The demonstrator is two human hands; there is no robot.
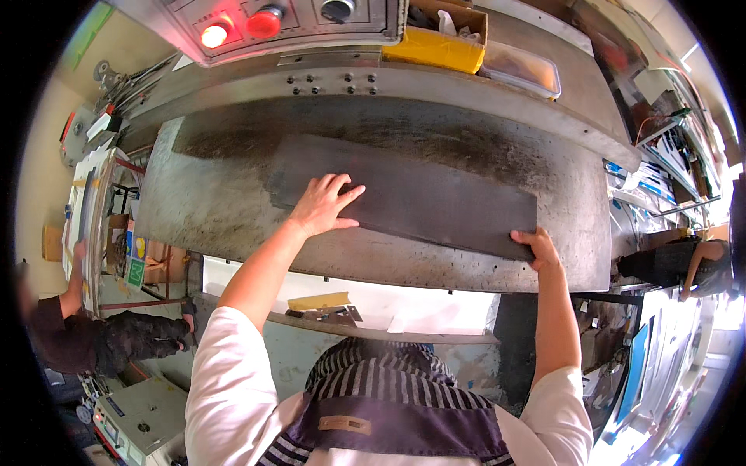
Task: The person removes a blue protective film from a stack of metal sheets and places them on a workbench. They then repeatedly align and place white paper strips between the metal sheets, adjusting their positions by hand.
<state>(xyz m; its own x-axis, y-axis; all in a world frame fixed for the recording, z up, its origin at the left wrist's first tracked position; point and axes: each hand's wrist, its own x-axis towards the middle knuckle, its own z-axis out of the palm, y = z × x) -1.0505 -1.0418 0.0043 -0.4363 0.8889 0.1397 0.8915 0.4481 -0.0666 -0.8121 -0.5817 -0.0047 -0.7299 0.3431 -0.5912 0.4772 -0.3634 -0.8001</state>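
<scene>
A long dark grey rectangular sheet or board (435,198) lies slantwise on a worn metal work table (183,202). My left hand (322,206) rests on its near left part with the fingers spread and the thumb apart. At the sheet's near right corner is my right hand (540,247), its thumb on top and its other fingers around the edge, partly hidden. The sheet's left end looks blurred against the dark-stained table surface.
Beyond the table runs a metal beam with bolts (330,81). Above it sit a control box (295,23) with a lit red lamp, a yellow box (435,46) and a clear plastic container (522,70). One person (85,326) is at left, another (676,260) at right.
</scene>
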